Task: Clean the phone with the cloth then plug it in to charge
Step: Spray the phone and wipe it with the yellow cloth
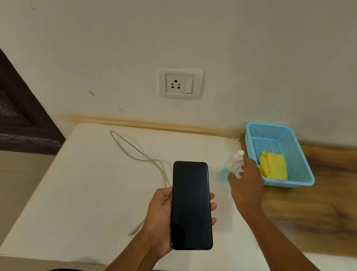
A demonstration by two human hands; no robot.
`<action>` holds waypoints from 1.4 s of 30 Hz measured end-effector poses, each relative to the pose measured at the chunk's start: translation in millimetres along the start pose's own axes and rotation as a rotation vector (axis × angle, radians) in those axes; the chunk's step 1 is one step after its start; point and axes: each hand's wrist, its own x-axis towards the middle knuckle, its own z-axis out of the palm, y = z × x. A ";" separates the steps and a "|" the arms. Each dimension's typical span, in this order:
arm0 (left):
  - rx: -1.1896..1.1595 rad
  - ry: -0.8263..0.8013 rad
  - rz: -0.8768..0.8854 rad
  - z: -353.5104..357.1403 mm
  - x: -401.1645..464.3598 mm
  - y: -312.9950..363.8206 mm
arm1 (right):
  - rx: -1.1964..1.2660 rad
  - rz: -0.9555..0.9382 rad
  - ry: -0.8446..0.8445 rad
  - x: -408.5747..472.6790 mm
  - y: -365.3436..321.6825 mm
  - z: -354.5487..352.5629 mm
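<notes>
A black phone [191, 204] is held screen up above the white table [98, 193], with my left hand [161, 216] shut around its lower half. Small droplets speckle the dark screen near its right edge. My right hand [245, 184] reaches out to the right, fingers curled around a small clear spray bottle [235, 162] with a white nozzle, tilted just above the tabletop. A folded yellow cloth [273, 166] lies in a blue plastic basket [293, 147] just beyond that hand. A white charging cable [139, 153] loops across the table, its plug end [133, 232] beside my left wrist.
A white wall socket with a switch [179, 83] sits on the wall above the table's back edge. The basket stands on a wood-grain counter [321, 209] to the right. A dark frame [7, 114] lies at the left.
</notes>
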 end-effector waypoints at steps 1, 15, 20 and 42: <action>0.006 -0.009 0.007 0.8 -0.3 1.0 | -0.035 -0.041 0.081 -3.0 -0.8 -6.5; 0.007 -0.075 0.003 3.3 3.7 4.4 | -0.684 0.059 -0.395 114.7 37.9 -57.2; 0.008 -0.073 -0.004 -0.7 6.9 6.0 | -0.786 0.121 -0.507 122.5 40.8 -42.4; -0.008 -0.071 0.026 -0.1 4.6 5.3 | -0.472 0.004 0.123 93.9 2.4 -106.1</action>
